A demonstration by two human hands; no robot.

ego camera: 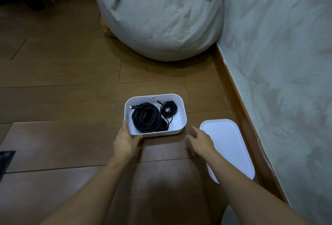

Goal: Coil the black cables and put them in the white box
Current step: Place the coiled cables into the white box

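A white box stands open on the wooden floor. Inside it lie a large coil of black cable on the left and a small black coil at the back right. My left hand grips the box's near left corner, thumb over the rim. My right hand hovers just right of the box with fingers relaxed and spread, holding nothing, its edge over the white lid that lies flat on the floor to the right.
A grey beanbag fills the floor behind the box. A wall with a wooden skirting runs along the right. A dark flat object shows at the left edge.
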